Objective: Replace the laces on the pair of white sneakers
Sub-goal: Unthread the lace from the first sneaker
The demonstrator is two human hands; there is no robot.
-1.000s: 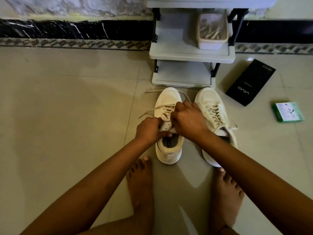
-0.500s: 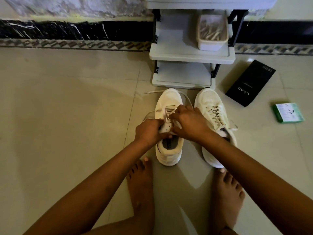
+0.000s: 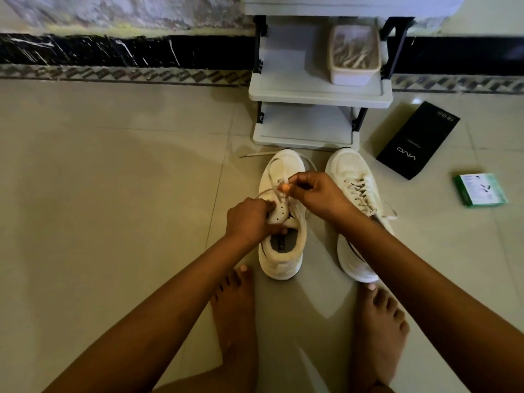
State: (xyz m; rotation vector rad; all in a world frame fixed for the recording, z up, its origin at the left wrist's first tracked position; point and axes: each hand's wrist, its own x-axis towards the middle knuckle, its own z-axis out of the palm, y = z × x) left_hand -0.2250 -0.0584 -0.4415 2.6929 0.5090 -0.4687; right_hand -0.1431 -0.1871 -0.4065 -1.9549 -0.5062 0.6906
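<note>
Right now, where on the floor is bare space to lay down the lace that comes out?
The wide tiles left of the left sneaker, up to the wall border, are bare. Right of the right sneaker it is crowded: a black box and a green box. The shelf rack blocks ahead.

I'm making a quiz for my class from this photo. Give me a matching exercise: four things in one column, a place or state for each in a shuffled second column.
Things:
1. left sneaker
2. right sneaker
3. black box
4. tub

Places or states:
A. on the shelf
B. still fully laced
C. lying on the floor beside a green box
D. held by the left hand, lace being pulled out

Pairs: 1-D, 2-B, 3-C, 4-A
</note>
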